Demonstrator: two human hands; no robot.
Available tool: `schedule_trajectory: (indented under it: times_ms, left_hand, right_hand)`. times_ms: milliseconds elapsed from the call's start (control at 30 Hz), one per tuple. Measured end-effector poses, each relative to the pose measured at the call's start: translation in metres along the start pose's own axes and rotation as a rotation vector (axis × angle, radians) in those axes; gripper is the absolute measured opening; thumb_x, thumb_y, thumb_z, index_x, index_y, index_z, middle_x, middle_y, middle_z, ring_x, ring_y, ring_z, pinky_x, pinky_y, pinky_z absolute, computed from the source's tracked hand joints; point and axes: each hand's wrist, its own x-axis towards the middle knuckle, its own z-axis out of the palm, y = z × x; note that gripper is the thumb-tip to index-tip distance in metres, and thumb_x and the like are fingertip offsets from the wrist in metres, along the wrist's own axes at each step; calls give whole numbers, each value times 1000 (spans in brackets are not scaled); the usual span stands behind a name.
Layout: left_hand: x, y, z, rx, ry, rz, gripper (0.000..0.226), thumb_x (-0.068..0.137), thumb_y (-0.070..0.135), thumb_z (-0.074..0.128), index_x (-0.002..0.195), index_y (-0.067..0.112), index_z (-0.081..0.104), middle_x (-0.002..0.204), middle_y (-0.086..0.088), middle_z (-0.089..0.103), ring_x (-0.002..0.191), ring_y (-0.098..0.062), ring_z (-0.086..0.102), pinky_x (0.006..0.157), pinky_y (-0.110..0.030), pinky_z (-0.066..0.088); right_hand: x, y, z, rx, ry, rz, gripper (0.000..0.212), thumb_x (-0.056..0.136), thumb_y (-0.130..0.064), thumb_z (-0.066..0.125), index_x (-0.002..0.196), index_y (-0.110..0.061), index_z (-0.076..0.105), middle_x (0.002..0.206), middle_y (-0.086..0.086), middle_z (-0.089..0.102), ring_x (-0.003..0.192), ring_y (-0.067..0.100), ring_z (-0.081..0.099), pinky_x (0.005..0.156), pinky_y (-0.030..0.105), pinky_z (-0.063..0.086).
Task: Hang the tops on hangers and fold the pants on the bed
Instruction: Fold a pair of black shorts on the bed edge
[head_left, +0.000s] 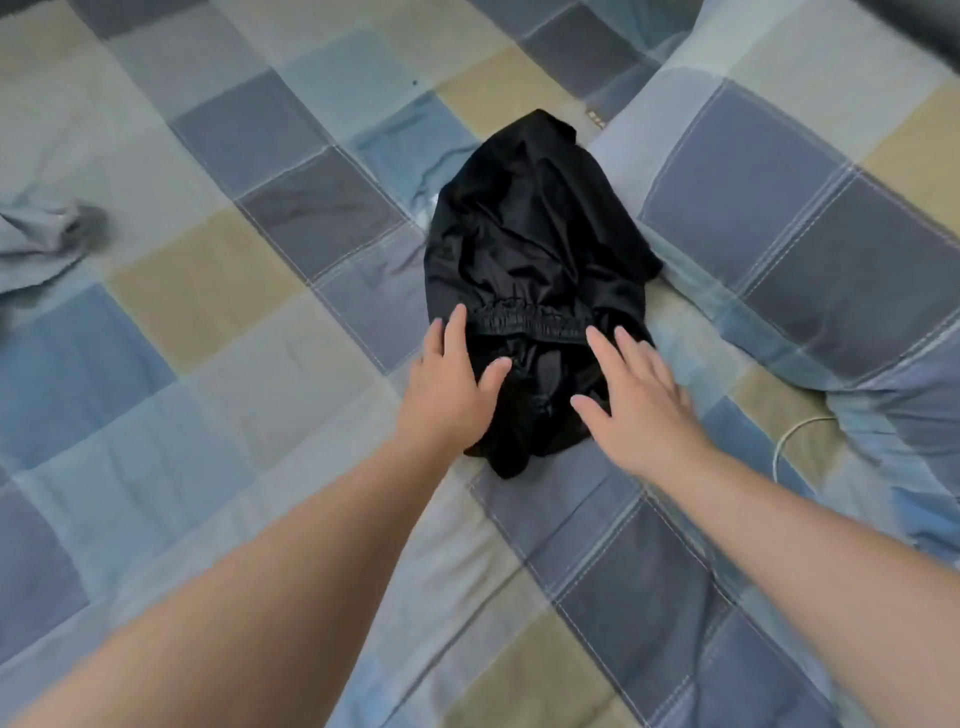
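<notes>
A pair of black pants (530, 234) lies crumpled in a heap on the checked bed cover (249, 291), its gathered elastic waistband facing me. My left hand (447, 384) rests flat on the near left edge of the heap, fingers straight and thumb on the cloth. My right hand (634, 395) lies spread over the near right edge, fingers straight, by the waistband's right end. Neither hand grips the cloth.
A pillow (810, 218) in the same checked cloth lies to the right of the pants. A crumpled grey garment (41, 244) sits at the left edge. A white cable (795, 436) curls on the cover near my right forearm.
</notes>
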Motion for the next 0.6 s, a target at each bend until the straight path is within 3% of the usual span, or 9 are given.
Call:
schedule_trajectory:
  times_ms: [100,167,267,333,433,533,600]
  left_hand:
    - [57,6,7,-205,116,-196,80,96,68,41,159,37,2,164,-2,17,145,-38,26,114,-56,29]
    - [91,12,11,-173,189,-268,85,92,74,40,159,36,3,162,-4,18,143,-39,27,112,-60,29]
    - [144,29,7,-3,315,-194,93,88,76,47,159,32,4,161,-7,22,142,-37,27,109,-58,27]
    - [174,33,2,95,354,-139,91,90,75,45,159,31,5,162,-7,21,141,-36,29,108,-56,27]
    - [191,10,9,317,465,-14,69,95,66,44,154,34,25,160,-5,27,136,-32,33,104,-50,28]
    - [200,-5,19,349,589,86,44,98,54,47,138,35,46,152,-6,40,126,-32,40,98,-48,29]
    - [206,-4,19,374,571,64,44,98,51,46,138,33,46,149,-6,43,121,-32,44,96,-47,30]
  right_hand:
    - [64,-9,-5,-12,116,5,72,102,-50,44,158,-41,-1,169,-4,-5,154,23,-5,117,59,17]
    - [105,-15,-14,-20,212,15,73,101,-55,42,158,-40,-1,168,1,0,154,27,-4,116,62,17]
    - [166,-28,-30,-22,382,38,77,99,-61,41,158,-39,-2,163,13,13,150,35,10,111,63,23]
    - [203,-34,-38,-42,510,45,78,98,-62,42,158,-38,-1,154,17,26,138,40,29,101,59,34]
    - [250,-39,-39,-8,421,-2,74,99,-59,42,157,-32,5,134,19,53,114,42,55,79,46,43]
    - [280,-40,-25,-18,408,-58,45,102,-47,47,133,-18,31,100,19,64,77,37,56,64,39,38]
    - [287,-41,-15,8,505,-101,30,103,-38,49,112,-15,33,82,16,61,68,38,56,57,38,33]
